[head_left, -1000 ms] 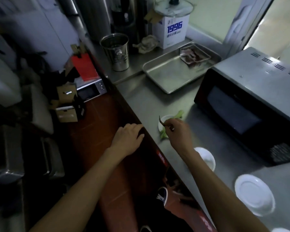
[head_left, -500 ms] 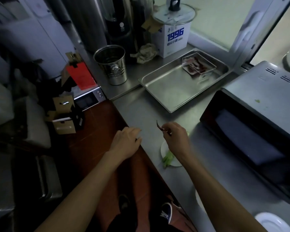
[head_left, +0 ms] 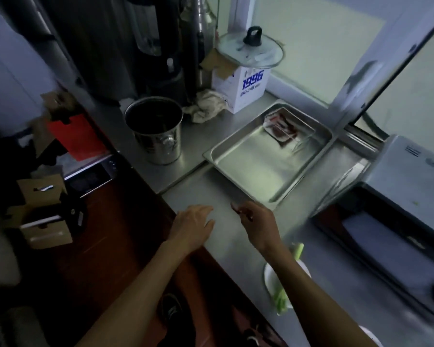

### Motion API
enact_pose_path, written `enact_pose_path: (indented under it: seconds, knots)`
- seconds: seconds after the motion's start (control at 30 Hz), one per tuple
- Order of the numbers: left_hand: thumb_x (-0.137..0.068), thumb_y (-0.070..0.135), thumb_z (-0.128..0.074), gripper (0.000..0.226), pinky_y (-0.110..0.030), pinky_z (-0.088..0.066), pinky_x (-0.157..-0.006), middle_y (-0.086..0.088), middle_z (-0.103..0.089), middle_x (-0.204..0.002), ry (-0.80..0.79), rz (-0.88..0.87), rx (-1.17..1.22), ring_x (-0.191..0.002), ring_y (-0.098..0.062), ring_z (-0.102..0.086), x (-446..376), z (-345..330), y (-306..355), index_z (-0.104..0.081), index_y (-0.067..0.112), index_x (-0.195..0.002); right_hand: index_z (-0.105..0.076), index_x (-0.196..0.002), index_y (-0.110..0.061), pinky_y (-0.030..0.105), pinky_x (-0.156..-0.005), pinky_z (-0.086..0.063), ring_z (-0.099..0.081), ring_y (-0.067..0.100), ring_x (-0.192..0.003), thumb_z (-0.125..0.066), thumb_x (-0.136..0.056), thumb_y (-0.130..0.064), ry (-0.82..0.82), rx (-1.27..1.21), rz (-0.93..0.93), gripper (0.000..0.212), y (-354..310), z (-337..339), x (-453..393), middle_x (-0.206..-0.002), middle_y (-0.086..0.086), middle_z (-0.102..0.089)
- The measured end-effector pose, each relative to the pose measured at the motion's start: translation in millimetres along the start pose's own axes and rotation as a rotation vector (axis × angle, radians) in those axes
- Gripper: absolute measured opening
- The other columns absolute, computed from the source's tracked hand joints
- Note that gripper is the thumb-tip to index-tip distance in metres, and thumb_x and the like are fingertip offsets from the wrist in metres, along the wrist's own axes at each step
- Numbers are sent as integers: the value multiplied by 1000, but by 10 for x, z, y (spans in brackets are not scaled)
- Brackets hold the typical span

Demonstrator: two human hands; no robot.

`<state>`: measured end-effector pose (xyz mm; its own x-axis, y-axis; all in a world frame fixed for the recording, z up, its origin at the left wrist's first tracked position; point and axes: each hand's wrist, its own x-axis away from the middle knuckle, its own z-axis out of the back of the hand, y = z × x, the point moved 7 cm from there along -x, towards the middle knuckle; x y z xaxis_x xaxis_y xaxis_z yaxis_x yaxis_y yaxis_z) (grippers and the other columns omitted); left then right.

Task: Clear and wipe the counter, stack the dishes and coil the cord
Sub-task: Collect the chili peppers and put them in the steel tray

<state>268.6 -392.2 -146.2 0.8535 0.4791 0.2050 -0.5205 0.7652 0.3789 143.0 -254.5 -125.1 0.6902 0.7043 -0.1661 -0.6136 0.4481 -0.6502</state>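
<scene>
My right hand [head_left: 257,222] hovers over the steel counter [head_left: 238,249] near the front corner of the metal tray [head_left: 251,161]. It pinches a small dark scrap [head_left: 235,207] between thumb and fingers. My left hand [head_left: 192,225] rests flat on the counter's front edge, fingers relaxed. A small white dish [head_left: 273,276] holding green vegetable stalks [head_left: 290,276] sits behind my right forearm, partly hidden by it.
A steel bucket [head_left: 158,131] stands at the back left, with a crumpled cloth [head_left: 206,106], a white "1996" box [head_left: 243,88] and a glass lid [head_left: 251,51] behind it. A microwave [head_left: 391,211] fills the right side. Another white dish [head_left: 371,336] shows at the bottom edge.
My right hand has carried the scrap away from the dish, toward the tray and bucket. The view has shifted forward, so the dishes slid down the frame. My left hand stayed on the counter edge.
</scene>
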Motion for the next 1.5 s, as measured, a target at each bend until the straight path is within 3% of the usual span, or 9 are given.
enact_pose_path:
  seconds: [0.13, 0.23, 0.6, 0.87, 1.13, 1.37, 1.5]
  knots:
    - [-98, 36, -49, 44, -42, -41, -105, -8, -56, -139, 2, -64, -8, -127, -27, -50, -436, 283, -201, -54, 16, -137, -72, -88, -17, 33, -66, -47, -63, 21, -77, -69, -78, -2, 73, 32, -102, 19, -95, -45, -341, -84, 0, -65]
    - [-98, 36, -50, 48, -38, -38, -107, -6, -55, -142, 21, -131, 10, -130, -25, -48, -727, 451, -243, -50, 19, -143, -73, -89, -14, 34, -68, -50, -64, 25, -76, -68, -78, 2, 124, 37, -127, 20, -87, 25, -563, -84, 4, -67]
    - [-98, 35, -54, 41, -38, -41, -100, -3, -62, -133, -30, -324, -54, -121, -27, -56, -1775, 383, 309, -57, 20, -136, -73, -98, -17, 43, -72, -55, -63, 20, -79, -68, -83, -1, 269, 3, -321, 22, 851, 270, -1282, -90, 1, -67]
    - [-100, 40, -49, 46, -39, -39, -109, 0, -54, -143, -137, -331, -119, -130, -23, -50, -2804, 308, 789, -50, 25, -143, -72, -104, -13, 41, -80, -55, -64, 20, -86, -63, -87, -2, 317, -21, -340, 22, 1537, 587, -2291, -99, 5, -69]
    - [-101, 40, -48, 45, -41, -42, -105, 1, -55, -141, -132, -341, -134, -127, -22, -52, -3696, 247, 1200, -49, 25, -143, -72, -100, -11, 39, -78, -54, -63, 23, -88, -62, -88, -2, 349, 6, -325, 18, 2150, 694, -3288, -99, 7, -70]
    - [-101, 40, -49, 45, -39, -44, -104, 2, -56, -140, -128, -345, -116, -126, -20, -53, -4059, 74, 1366, -50, 24, -143, -73, -100, -10, 36, -77, -53, -64, 25, -87, -60, -89, -2, 380, 21, -351, 19, 2607, 613, -3695, -98, 10, -71]
    - [-100, 40, -50, 44, -37, -43, -105, 4, -56, -141, -129, -337, -117, -127, -19, -52, -4055, 36, 1370, -51, 26, -142, -72, -96, -9, 44, -75, -54, -62, 27, -84, -58, -90, -3, 323, 35, -382, 15, 2709, 487, -3741, -94, 11, -70]
